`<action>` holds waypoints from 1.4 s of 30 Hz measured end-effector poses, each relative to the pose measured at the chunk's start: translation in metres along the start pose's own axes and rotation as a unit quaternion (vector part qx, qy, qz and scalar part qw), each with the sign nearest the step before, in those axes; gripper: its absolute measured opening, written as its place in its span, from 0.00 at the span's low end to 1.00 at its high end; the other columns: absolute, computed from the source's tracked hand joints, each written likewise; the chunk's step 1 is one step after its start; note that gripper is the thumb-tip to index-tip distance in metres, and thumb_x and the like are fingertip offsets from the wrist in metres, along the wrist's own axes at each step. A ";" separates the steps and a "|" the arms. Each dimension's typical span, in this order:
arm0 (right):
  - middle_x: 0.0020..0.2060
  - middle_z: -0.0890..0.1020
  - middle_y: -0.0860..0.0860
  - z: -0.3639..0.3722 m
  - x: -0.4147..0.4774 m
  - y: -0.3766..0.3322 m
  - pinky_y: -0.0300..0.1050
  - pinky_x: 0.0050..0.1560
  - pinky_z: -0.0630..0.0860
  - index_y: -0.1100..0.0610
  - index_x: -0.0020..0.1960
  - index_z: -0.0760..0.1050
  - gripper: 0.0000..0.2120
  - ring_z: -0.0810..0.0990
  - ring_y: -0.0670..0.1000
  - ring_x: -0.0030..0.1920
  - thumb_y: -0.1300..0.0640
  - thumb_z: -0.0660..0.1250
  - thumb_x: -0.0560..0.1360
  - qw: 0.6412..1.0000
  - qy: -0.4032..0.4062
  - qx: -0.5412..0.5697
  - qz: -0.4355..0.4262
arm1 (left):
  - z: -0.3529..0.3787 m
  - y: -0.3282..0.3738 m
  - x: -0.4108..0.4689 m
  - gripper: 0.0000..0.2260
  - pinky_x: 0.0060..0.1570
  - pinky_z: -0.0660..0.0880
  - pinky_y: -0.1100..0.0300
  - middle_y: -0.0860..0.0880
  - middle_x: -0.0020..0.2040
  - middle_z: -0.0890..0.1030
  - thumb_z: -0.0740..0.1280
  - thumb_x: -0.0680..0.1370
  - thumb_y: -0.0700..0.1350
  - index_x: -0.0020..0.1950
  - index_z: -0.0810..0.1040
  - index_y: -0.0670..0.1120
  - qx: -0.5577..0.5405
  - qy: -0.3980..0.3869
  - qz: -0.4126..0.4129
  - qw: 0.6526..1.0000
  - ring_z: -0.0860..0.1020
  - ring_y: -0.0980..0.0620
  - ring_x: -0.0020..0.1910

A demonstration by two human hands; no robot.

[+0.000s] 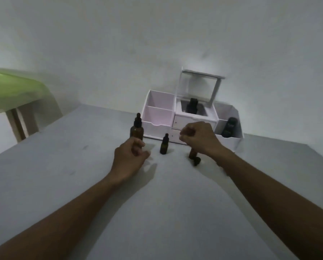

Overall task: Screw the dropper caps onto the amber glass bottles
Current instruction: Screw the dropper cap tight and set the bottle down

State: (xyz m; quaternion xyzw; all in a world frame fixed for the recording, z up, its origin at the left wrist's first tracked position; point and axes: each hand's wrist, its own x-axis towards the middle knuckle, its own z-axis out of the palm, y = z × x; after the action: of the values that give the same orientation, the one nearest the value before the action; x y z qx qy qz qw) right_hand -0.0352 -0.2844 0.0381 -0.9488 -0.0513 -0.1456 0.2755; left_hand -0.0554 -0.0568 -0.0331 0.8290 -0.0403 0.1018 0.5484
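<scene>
A tall amber bottle point(137, 130) with a black dropper cap stands at the left in front of the organizer. A small capped amber bottle point(164, 145) stands in the middle. Further right, a third small amber bottle point(192, 154) is partly hidden under my right wrist, and a black dropper cap point(196, 161) lies on the table against it. My left hand point(130, 158) hovers with loosely curled fingers just in front of the tall bottle's base and holds nothing. My right hand point(200, 137) is raised above the third bottle, fingers loosely curled, holding nothing visible.
A white and pink desk organizer point(177, 121) with small drawers and a raised lid stands against the wall. It holds dark bottles point(230, 126) at its right and one point(191, 106) in the middle. The grey table point(157, 203) stretches toward me. A green-topped stool point(10, 87) stands left.
</scene>
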 end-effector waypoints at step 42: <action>0.48 0.84 0.60 -0.036 -0.034 0.064 0.51 0.37 0.84 0.55 0.54 0.80 0.07 0.85 0.59 0.42 0.60 0.64 0.81 0.919 0.107 0.351 0.142 | 0.157 0.046 0.027 0.26 0.56 0.76 0.59 0.51 0.63 0.79 0.76 0.72 0.47 0.69 0.75 0.48 -0.019 -0.067 0.024 0.997 0.78 0.54 0.54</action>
State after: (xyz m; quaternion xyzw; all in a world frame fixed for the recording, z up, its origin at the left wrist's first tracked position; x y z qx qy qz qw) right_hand -0.0652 -0.3582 0.0244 -0.7674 0.0663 -0.1780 0.6125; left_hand -0.0183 -0.2183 -0.0450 0.8222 -0.0983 0.0586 0.5575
